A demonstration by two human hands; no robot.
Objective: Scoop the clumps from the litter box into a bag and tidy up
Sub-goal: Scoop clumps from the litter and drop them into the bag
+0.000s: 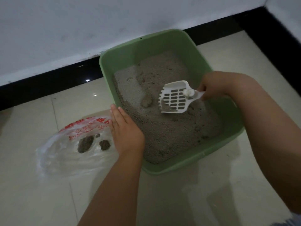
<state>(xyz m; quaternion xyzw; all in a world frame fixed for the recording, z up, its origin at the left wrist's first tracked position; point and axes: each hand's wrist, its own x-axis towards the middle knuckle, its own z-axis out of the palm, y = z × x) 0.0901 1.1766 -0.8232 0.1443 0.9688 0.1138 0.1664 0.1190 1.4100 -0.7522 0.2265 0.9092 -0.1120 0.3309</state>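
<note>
Litter box [187,41] holds grey litter; the right hand [210,90] grips a white slotted scoop [175,99] above it. Left hand [125,129] rests flat-fingered on its left rim, beside a clear bag [65,154] holding clumps [85,144].

You are looking at a smooth matt green plastic litter box [192,51] holding coarse grey litter [167,129], a white slotted plastic scoop [175,99], a thin crinkled clear plastic bag [65,154], and glossy floor tiles [32,185].
</note>
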